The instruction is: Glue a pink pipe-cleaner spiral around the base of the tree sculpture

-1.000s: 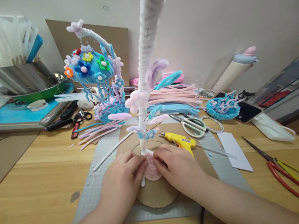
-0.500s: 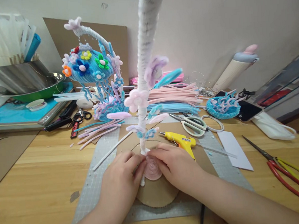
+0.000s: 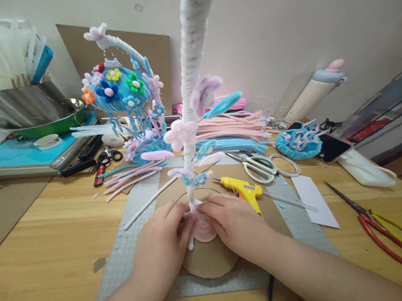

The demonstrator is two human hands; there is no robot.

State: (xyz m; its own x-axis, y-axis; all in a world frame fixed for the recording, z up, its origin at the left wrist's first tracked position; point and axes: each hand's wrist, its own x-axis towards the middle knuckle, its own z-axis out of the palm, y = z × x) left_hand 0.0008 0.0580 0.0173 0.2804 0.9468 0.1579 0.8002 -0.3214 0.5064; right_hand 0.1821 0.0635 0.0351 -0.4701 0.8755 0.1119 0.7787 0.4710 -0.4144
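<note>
A white wrapped stem (image 3: 189,158) with fuzzy flowers and leaves stands on a round cardboard base (image 3: 211,261). At its foot, a pink coiled disc (image 3: 205,227) lies on the cardboard. My left hand (image 3: 163,237) is at the coil's upper left edge, thumb and fingers pinched together. From the right, my right hand (image 3: 237,221) presses its closed fingers on the coil's upper edge beside the stem. Both sets of fingertips nearly meet there, and they hide what they pinch.
A yellow glue gun (image 3: 242,191) lies just behind my right hand. Green-handled scissors (image 3: 259,167) and red-handled shears (image 3: 379,230) are to the right. A flowered blue lamp-like craft (image 3: 122,89) stands back left, near pink pipe cleaners (image 3: 233,126).
The upper part of the stem has shifted slightly left in view. Both hands stay at the coil's upper edge with only slight finger movement.
</note>
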